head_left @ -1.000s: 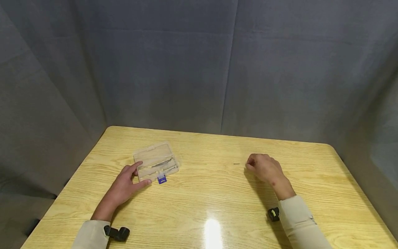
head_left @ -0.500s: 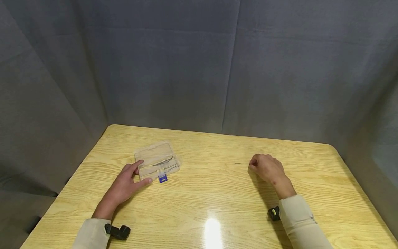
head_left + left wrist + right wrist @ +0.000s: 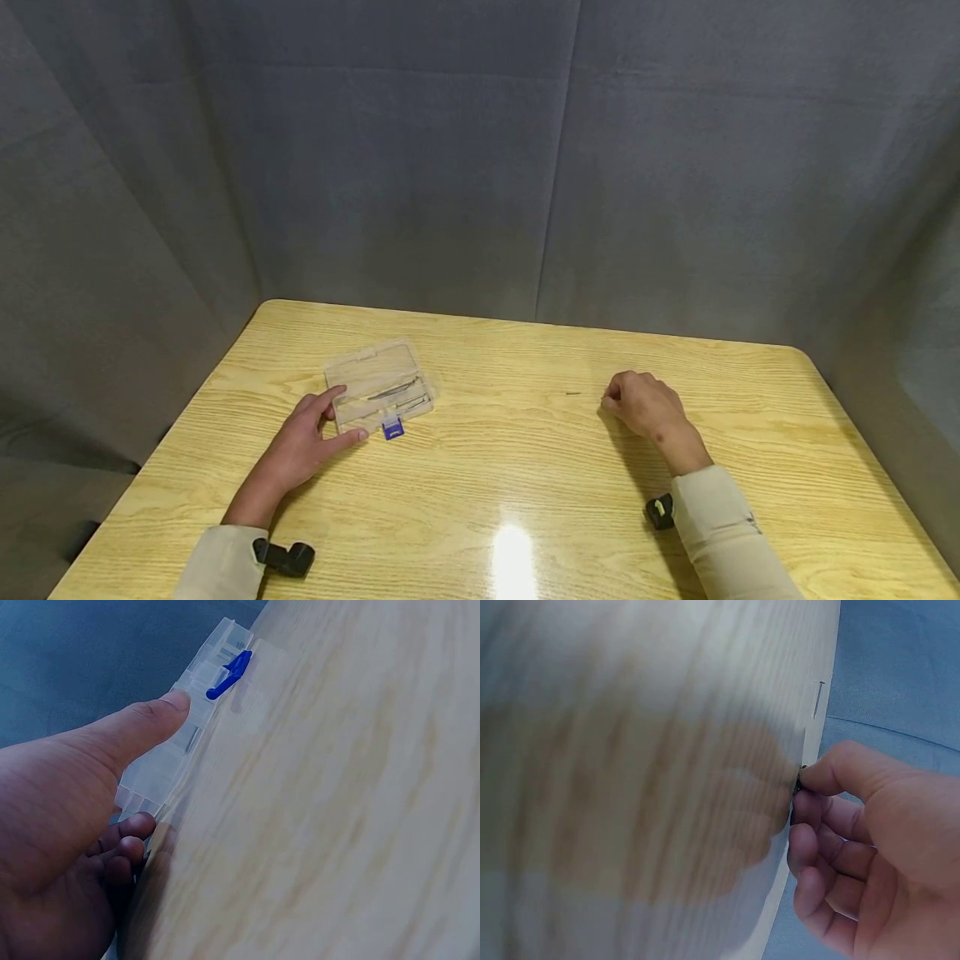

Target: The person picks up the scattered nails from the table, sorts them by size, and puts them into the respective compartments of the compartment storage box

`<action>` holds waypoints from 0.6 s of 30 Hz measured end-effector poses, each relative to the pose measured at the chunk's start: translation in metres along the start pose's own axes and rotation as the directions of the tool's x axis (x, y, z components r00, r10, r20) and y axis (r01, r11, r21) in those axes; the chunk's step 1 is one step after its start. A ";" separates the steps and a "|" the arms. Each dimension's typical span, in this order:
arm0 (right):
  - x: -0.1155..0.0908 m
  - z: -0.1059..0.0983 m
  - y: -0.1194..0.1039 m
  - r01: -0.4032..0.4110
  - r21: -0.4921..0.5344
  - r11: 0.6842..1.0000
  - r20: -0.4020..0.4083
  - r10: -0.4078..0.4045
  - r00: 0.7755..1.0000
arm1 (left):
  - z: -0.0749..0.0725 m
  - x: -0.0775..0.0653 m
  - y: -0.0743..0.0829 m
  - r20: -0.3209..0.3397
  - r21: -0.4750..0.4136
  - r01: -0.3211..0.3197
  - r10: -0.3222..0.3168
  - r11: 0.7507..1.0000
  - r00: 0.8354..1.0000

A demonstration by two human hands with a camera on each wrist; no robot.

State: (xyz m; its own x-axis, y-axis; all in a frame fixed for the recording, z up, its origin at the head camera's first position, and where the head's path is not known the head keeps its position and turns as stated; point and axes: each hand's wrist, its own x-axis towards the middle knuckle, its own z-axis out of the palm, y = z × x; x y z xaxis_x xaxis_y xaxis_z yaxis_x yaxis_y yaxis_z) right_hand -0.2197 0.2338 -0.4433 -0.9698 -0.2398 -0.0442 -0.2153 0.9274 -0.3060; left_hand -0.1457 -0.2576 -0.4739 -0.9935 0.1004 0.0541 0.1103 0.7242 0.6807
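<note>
A clear plastic box point(image 3: 371, 367) lies with its lid open at the left of the table, several thin metal pieces point(image 3: 408, 402) in its compartments. Its blue latch point(image 3: 393, 428) points toward me. My left hand point(image 3: 300, 442) holds the box's left end, the thumb along the near side and the fingers at the end. My right hand point(image 3: 643, 407) is low at the table's right side, thumb and forefinger pinching a small dark nail point(image 3: 803, 767) that is mostly hidden. A single nail point(image 3: 573, 393) lies left of that hand; its head shows in the right wrist view.
Both hands work over a wooden table point(image 3: 480, 475) with rounded far corners. Grey cloth point(image 3: 405, 192) hangs behind it and at both sides. A black wrist camera point(image 3: 288, 559) sits at the left cuff, and another black camera point(image 3: 660, 512) at the right cuff.
Over the last second my right hand shifts very slightly right, away from the lying nail, still pinching. Since half a second ago almost nothing differs. The left hand stays on the box.
</note>
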 end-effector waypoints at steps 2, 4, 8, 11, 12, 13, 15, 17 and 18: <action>0.000 0.001 0.000 0.006 0.002 1.000 0.005 -0.006 1.000 | 0.000 0.000 0.000 0.001 -0.004 0.001 -0.001 1.000 1.000; 0.000 0.001 0.000 0.012 0.004 1.000 0.012 -0.012 1.000 | 0.001 -0.001 0.000 0.001 -0.002 0.000 0.000 1.000 1.000; 0.000 0.001 0.001 0.036 -0.005 0.999 0.016 -0.036 0.999 | 0.002 -0.001 0.000 -0.008 0.004 0.001 -0.001 1.000 1.000; 0.001 0.001 0.001 0.065 -0.019 0.998 0.022 -0.065 0.998 | 0.002 -0.001 -0.001 -0.009 0.001 0.005 -0.005 1.000 1.000; 0.002 0.001 0.000 0.071 -0.024 0.997 0.026 -0.071 0.997 | 0.002 -0.001 -0.001 -0.009 0.000 0.005 -0.005 1.000 1.000; 0.002 0.001 0.000 0.074 -0.027 0.997 0.034 -0.074 0.997 | 0.001 -0.001 -0.001 -0.009 -0.001 0.004 -0.004 1.000 1.000; 0.003 0.000 -0.001 0.074 -0.034 0.997 0.050 -0.072 0.996 | 0.001 -0.001 0.000 -0.009 0.000 0.001 -0.001 1.000 1.000; 0.004 0.000 -0.002 0.067 -0.043 0.997 0.067 -0.064 0.996 | 0.000 -0.001 0.000 -0.011 0.002 -0.002 0.002 1.000 1.000; 0.004 0.000 -0.003 0.068 -0.049 0.997 0.074 -0.064 0.995 | 0.000 -0.001 0.001 -0.012 0.002 -0.003 0.003 1.000 1.000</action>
State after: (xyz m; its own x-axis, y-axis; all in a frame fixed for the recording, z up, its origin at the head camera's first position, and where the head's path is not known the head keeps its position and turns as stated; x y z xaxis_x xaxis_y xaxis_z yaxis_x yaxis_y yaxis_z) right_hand -0.2234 0.2303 -0.4429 -0.9430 -0.3190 -0.0946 -0.2856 0.9220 -0.2614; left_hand -0.1445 -0.2573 -0.4735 -0.9934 0.0945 0.0650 0.1134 0.7255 0.6788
